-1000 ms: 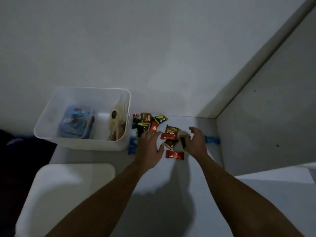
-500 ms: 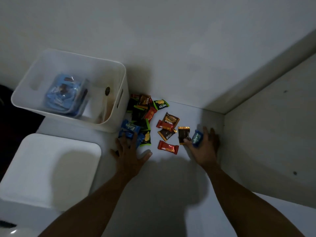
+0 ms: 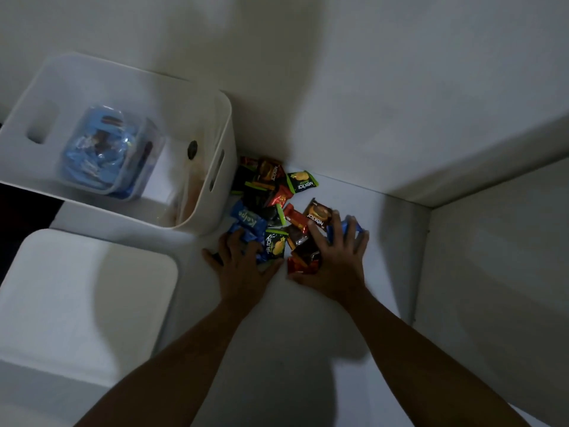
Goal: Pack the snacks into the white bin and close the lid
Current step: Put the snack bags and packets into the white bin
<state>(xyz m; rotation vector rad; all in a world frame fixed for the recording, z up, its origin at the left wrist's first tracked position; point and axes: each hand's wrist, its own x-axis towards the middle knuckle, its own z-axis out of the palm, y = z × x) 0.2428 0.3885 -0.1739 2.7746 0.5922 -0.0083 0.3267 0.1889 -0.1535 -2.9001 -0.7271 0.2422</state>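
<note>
A pile of small snack packets (image 3: 278,198) lies on the white surface beside the white bin (image 3: 215,208). The bin stands open at the left, with a clear bag of blue-wrapped snacks (image 3: 101,149) inside. Its white lid (image 3: 80,291) lies flat in front of it. My left hand (image 3: 243,266) rests with spread fingers on the blue packets (image 3: 246,218) at the pile's near left. My right hand (image 3: 332,260) lies flat over brown and red packets (image 3: 303,257) and a blue one (image 3: 351,228), pushing them leftward.
A white wall rises behind the pile and a side panel (image 3: 492,257) closes off the right. The dark gap (image 3: 18,217) left of the bin drops away from the surface.
My right hand has swept left with the blue and brown packets, bunching them against the pile. My left hand has stayed at the blue packets. The view has shifted closer.
</note>
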